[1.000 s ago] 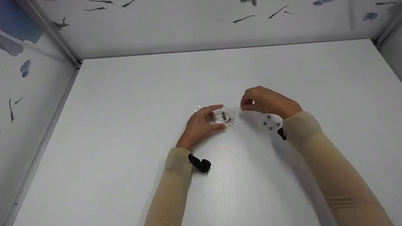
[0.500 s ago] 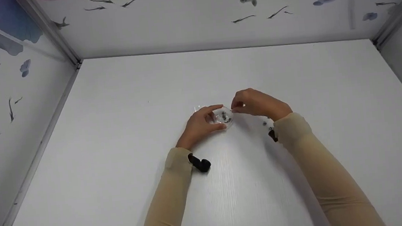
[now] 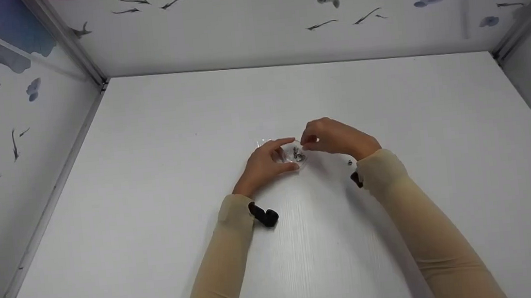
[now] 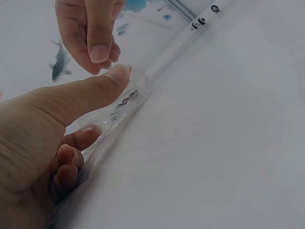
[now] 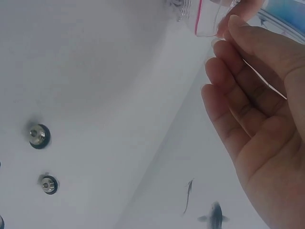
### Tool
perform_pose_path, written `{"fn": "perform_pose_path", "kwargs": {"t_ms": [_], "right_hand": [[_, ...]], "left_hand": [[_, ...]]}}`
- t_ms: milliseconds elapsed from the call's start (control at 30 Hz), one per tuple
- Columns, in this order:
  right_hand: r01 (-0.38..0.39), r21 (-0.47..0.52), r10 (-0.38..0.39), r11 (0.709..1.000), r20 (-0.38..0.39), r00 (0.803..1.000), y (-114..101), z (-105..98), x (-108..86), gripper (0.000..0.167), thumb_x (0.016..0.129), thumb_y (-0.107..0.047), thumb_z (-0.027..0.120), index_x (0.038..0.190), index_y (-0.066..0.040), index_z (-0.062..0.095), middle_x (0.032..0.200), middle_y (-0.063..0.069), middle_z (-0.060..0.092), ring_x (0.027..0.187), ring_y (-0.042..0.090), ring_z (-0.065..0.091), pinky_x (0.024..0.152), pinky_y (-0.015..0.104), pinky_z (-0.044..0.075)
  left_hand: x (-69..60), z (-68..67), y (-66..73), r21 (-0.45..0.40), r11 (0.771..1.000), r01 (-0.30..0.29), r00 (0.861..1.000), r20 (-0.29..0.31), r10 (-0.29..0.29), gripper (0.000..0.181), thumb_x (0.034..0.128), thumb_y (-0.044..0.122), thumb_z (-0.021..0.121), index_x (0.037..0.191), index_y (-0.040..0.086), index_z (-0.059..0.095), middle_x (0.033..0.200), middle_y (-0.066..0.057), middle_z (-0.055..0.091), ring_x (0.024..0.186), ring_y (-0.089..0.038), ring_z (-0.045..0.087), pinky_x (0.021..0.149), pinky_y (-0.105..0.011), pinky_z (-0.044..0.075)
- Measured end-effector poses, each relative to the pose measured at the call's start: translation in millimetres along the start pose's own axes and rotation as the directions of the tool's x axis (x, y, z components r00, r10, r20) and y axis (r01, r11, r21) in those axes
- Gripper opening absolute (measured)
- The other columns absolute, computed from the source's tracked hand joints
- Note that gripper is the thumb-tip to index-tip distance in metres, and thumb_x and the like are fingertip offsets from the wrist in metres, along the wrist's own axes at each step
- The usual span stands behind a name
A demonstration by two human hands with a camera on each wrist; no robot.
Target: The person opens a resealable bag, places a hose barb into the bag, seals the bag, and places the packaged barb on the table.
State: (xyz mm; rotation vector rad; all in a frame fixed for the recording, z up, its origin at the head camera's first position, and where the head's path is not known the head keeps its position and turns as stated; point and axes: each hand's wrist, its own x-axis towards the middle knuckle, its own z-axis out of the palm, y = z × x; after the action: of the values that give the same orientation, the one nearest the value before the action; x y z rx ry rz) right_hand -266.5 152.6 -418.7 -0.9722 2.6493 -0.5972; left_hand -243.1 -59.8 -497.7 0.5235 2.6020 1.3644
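Observation:
My left hand [image 3: 264, 166] grips a small clear zip bag [image 4: 110, 114] between thumb and fingers, its mouth held apart toward the right. Several small metal pieces [image 3: 298, 154] lie inside the bag. At the bag's mouth is my right hand [image 3: 337, 137], thumb and fingertips close together. No piece shows between those fingertips in the right wrist view, where the bag's pink zip line [image 5: 198, 18] is just beside them. Loose on the table are round silvery metal pieces with black rings [image 5: 40, 136], partly hidden by the right wrist in the head view.
The white table [image 3: 171, 129] is bounded by a back panel [image 3: 254, 28] and side panels printed with fish. A black wrist camera [image 3: 264, 215] sits on the left sleeve, and another [image 3: 356, 179] on the right.
My right hand has moved left, from beside the loose pieces to the bag's mouth. The small item pinched earlier no longer shows at its fingertips. My left hand and the bag have stayed put.

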Motion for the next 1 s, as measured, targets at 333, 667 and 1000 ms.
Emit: {"fn": "perform_pose_path", "kwargs": {"t_ms": [333, 667, 1000], "right_hand": [[-0.059, 0.011, 0.059, 0.998, 0.021, 0.998, 8.8, -5.0, -7.4, 0.019, 0.089, -0.010, 0.068, 0.106, -0.005, 0.072, 0.101, 0.008, 0.069, 0.092, 0.021, 0.062, 0.086, 0.037, 0.052], [-0.139, 0.003, 0.139, 0.990, 0.034, 0.990, 27.7, -12.4, -24.0, 0.019, 0.088, -0.009, 0.070, 0.106, -0.005, 0.072, 0.103, 0.008, 0.070, 0.093, 0.022, 0.062, 0.087, 0.038, 0.052], [-0.177, 0.024, 0.176, 0.984, 0.047, 0.983, 49.5, -17.7, -45.7, 0.021, 0.088, -0.004, 0.068, 0.108, -0.003, 0.071, 0.106, 0.011, 0.069, 0.097, 0.025, 0.062, 0.087, 0.041, 0.051]], "left_hand": [[-0.2, 0.1, 1.2, 0.009, 1.000, 0.009, 1.000, -0.008, -0.009, 0.064, 0.0766, 0.036, 0.081, 0.135, 0.032, 0.055, 0.101, 0.002, 0.061, 0.090, -0.013, 0.052, 0.082, -0.032, 0.042], [0.2, 0.7, 0.6, 0.020, 1.000, 0.000, 1.000, -0.013, 0.000, 0.064, 0.0762, 0.036, 0.081, 0.135, 0.032, 0.055, 0.103, 0.001, 0.061, 0.092, -0.013, 0.052, 0.086, -0.033, 0.043], [0.4, 1.0, -2.5, 0.007, 1.000, -0.014, 1.000, -0.010, 0.015, 0.065, 0.0758, 0.039, 0.081, 0.135, 0.033, 0.055, 0.101, 0.002, 0.060, 0.091, -0.013, 0.053, 0.086, -0.033, 0.043]]}}
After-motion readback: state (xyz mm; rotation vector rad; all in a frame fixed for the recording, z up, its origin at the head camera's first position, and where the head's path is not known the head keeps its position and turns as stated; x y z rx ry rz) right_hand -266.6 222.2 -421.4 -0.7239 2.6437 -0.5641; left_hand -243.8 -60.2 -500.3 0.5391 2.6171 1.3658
